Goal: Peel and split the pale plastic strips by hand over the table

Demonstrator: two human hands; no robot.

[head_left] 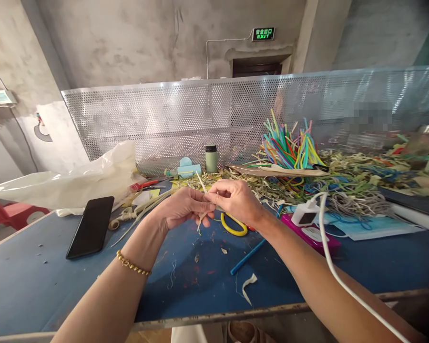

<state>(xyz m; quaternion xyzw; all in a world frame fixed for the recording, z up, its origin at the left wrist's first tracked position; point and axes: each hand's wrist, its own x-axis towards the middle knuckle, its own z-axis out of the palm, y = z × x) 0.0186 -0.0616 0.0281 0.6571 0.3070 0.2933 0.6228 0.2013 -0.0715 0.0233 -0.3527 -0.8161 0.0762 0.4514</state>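
My left hand (188, 207) and my right hand (234, 200) meet over the middle of the blue table. Between them they pinch a thin, pale, straw-like strip (201, 182). One end of it sticks up above my fingers, and another end hangs below them. The part of the strip inside my fingers is hidden. Just below my right hand lies a yellow-handled tool (235, 232), partly covered. A blue stick (248, 257) lies nearer to me, beside a loose pale scrap (249, 287).
On the left are a black phone (91, 227) and red-handled pliers (143, 185). A green bottle (211, 158) and colourful pipe cleaners (289, 143) stand behind my hands. Dried strips (357, 166) heap up at the right. A white cable (331, 267) crosses over my right forearm.
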